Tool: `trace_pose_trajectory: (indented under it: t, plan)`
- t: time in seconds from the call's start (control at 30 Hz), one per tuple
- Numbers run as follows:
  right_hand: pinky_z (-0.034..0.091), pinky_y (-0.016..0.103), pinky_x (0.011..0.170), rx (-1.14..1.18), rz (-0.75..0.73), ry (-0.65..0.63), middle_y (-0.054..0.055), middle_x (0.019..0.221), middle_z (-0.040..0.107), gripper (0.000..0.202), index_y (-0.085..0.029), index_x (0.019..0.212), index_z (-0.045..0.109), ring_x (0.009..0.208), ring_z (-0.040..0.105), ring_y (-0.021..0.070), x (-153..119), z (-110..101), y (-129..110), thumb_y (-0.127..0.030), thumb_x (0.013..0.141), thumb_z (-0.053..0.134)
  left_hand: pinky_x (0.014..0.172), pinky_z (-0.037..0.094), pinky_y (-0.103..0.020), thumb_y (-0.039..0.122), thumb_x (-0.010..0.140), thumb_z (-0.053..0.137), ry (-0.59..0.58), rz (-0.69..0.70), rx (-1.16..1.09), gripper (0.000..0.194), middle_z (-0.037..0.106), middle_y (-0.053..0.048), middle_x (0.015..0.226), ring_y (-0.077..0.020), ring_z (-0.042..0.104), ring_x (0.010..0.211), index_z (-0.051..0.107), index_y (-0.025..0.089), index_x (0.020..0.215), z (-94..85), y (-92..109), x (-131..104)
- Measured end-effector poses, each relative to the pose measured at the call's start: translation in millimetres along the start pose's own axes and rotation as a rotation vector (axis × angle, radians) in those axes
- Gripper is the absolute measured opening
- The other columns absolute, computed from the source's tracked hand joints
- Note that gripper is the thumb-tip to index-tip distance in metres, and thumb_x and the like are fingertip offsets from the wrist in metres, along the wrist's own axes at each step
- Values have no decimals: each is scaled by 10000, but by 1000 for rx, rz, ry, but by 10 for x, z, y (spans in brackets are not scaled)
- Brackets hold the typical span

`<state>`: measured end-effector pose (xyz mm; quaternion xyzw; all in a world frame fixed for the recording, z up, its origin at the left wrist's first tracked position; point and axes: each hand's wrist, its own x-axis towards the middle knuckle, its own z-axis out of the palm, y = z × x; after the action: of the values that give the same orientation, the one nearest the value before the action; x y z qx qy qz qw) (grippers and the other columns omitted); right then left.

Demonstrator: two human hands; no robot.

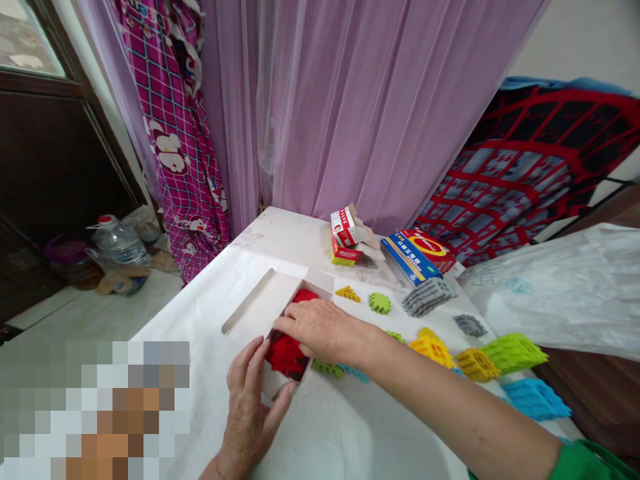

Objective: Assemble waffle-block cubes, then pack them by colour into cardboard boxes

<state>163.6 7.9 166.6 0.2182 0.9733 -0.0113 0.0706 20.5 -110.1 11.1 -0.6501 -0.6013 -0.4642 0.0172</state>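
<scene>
An open white box (260,303) with its lid flap folded out to the left lies on the white-covered table. Red pieces (287,355) fill it. My left hand (253,400) is at the box's near end, fingers apart, thumb on one side and fingertips on the other, gripping the box. Over the middle of the box reaches my right hand (313,327), its fingers bent down onto the red pieces; whether it grips one is hidden. Right of the box lie a light green gear-shaped piece (380,303), yellow pieces (431,347) and a green stack (515,352).
Small red cartons (345,233) and a blue-and-red box (413,257) stand at the table's back. Grey stacked pieces (429,297) and a blue stack (536,399) are on the right, near a white plastic bag (565,293). Purple curtains (350,113) hang behind.
</scene>
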Motion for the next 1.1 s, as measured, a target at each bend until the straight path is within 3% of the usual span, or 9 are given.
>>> trace_pose_trajectory:
  t: [0.13,0.27,0.43,0.6,0.77,1.1]
  plan:
    - [453,295,756,19,63,-12,81,1065,669,256,-184,1084,654,928,618,202,-106,-99,85,-141,847,569,1015,467,-478,352,877,592,0,12,8,631,483,-145,1377,-294,485,1272,341,253,1448,-13,11,12]
    - [442,289,738,72,77,-49,75,1016,684,194,-182,1018,688,894,617,199,-125,-39,46,-210,843,609,1018,466,-475,339,878,593,-6,23,11,630,476,-150,1377,-286,489,1265,338,244,1446,-27,20,20]
    - [434,307,824,148,-9,-16,82,1021,695,241,-172,1051,691,953,592,212,-27,99,-30,-232,824,635,1018,465,-467,349,881,584,-11,16,18,611,483,-144,1374,-282,491,1261,351,242,1436,-33,31,24]
    - [435,306,787,200,10,-1,67,986,702,239,-180,1031,701,913,594,213,-46,67,-28,-255,816,630,1008,470,-467,362,882,582,-1,17,17,612,492,-153,1363,-289,492,1259,357,229,1435,-29,29,24]
    - [448,334,839,187,-17,-20,91,1049,689,362,-161,1073,675,960,591,241,-35,81,-76,-309,745,711,1014,469,-478,368,879,589,12,21,17,652,494,-156,1357,-292,495,1257,329,227,1460,-26,30,28]
    - [494,330,740,99,58,-94,116,1022,697,314,-150,1045,675,929,642,257,148,145,-202,-318,779,675,1018,468,-466,375,891,570,10,32,22,656,490,-160,1353,-286,487,1256,313,211,1473,-21,29,25]
